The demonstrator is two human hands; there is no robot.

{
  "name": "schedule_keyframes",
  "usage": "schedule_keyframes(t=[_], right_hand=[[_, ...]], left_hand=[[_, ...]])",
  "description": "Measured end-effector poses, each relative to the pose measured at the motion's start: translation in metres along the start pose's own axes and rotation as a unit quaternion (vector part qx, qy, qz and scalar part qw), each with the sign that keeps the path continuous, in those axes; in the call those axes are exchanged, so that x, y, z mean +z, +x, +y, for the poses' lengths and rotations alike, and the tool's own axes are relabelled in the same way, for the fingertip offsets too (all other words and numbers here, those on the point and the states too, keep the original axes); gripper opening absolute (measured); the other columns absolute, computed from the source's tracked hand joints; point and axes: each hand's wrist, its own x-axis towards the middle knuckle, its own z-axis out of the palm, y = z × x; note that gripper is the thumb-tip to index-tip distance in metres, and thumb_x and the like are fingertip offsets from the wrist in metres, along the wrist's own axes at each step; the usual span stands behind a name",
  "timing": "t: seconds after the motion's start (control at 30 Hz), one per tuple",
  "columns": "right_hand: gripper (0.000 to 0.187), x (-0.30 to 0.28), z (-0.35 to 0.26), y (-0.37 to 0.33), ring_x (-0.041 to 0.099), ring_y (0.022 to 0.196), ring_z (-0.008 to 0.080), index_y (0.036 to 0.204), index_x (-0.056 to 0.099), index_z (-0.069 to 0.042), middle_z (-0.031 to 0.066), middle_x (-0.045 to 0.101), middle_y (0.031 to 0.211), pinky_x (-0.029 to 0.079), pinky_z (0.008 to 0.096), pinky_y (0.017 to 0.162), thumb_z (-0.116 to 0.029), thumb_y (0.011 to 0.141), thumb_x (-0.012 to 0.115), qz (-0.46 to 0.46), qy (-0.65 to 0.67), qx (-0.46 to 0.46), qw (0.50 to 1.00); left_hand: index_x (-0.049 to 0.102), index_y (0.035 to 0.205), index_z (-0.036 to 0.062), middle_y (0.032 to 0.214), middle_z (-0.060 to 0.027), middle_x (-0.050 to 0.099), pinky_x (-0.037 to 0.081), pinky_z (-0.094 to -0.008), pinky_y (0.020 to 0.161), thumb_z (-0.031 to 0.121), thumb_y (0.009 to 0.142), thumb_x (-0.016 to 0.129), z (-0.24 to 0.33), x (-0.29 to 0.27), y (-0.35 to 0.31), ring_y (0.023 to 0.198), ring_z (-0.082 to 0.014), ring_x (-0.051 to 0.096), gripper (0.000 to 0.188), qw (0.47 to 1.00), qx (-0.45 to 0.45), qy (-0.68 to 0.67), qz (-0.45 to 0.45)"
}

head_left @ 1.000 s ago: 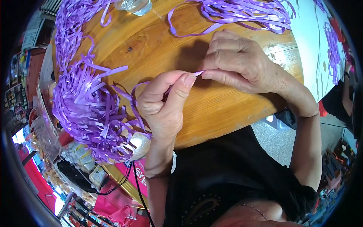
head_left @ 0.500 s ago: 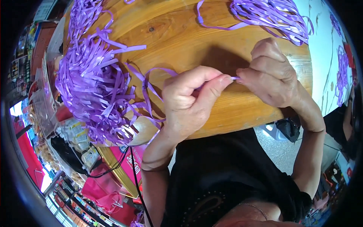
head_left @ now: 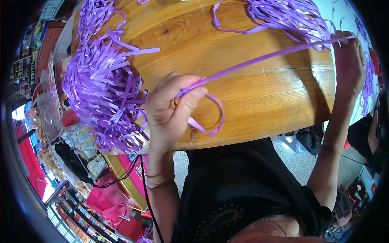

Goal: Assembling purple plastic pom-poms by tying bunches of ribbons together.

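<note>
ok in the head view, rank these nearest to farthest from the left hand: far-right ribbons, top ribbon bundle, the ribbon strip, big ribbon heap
1. Ribbon strip: pinched in the left hand, stretching to the right.
2. Big ribbon heap: just left of the hand.
3. Top ribbon bundle: ahead, toward the right.
4. Far-right ribbons: near the picture's right edge.

Pinches with the left hand (head_left: 161,112), bringing thumb (head_left: 189,103) to bent forefinger (head_left: 177,84). Points the left forearm (head_left: 162,172) forward. Reaches far right with the right hand (head_left: 349,67), curling it nearly closed, well apart from the left; angles the right forearm (head_left: 339,119) forward and outward.
</note>
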Motion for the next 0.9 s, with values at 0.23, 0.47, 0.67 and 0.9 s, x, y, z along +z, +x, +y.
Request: schedule_keyframes(t=[0.23,0.47,0.67,0.9], right_hand=[[0.028,0.015,0.007,-0.009,0.054,0.105,0.016,0.114,0.059,-0.006,0.0076,0.06,0.111,0.044,0.0275,0.087,-0.008,0.087,0.057,-0.088,-0.492,-0.159,0.851],[0.044,0.136,-0.004,-0.051,0.056,0.089,0.0257,0.109,0.06,-0.002,0.0121,0.059,0.107,0.043,0.0368,0.073,-0.028,0.073,0.066,-0.446,-0.328,-0.274,0.787],[0.035,0.155,0.026,-0.064,0.054,0.078,0.0205,0.097,0.062,0.004,0.0089,0.055,0.087,0.042,0.0326,0.063,-0.014,0.067,0.064,-0.432,-0.264,-0.362,0.783],[0.033,0.169,0.033,-0.066,0.052,0.071,0.0194,0.091,0.061,0.006,0.0074,0.051,0.076,0.04,0.0311,0.058,-0.012,0.064,0.061,-0.382,-0.283,-0.416,0.775]], left_hand=[[0.062,0.091,-0.0023,0.076,-0.0007,0.055,0.036,-0.0194,0.057,0.0,0.078,0.064,-0.003,0.004,-0.015,0.066,-0.0061,0.046,0.013,0.983,-0.115,-0.139,0.014],[0.061,0.093,-0.0024,0.075,-0.0006,0.054,0.035,-0.0187,0.055,0.005,0.081,0.061,0.01,0.01,-0.016,0.064,-0.0054,0.044,0.014,0.978,-0.145,-0.139,-0.061],[0.058,0.09,-0.0037,0.074,-0.0017,0.052,0.036,-0.0217,0.059,0.004,0.08,0.058,0.002,0.013,-0.023,0.065,-0.0087,0.045,0.013,0.979,-0.109,-0.145,-0.097],[0.058,0.095,-0.005,0.081,-0.0027,0.052,0.039,-0.0229,0.068,-0.001,0.082,0.056,0.001,0.026,-0.024,0.075,-0.0108,0.048,0.013,0.981,-0.068,-0.18,0.026]])
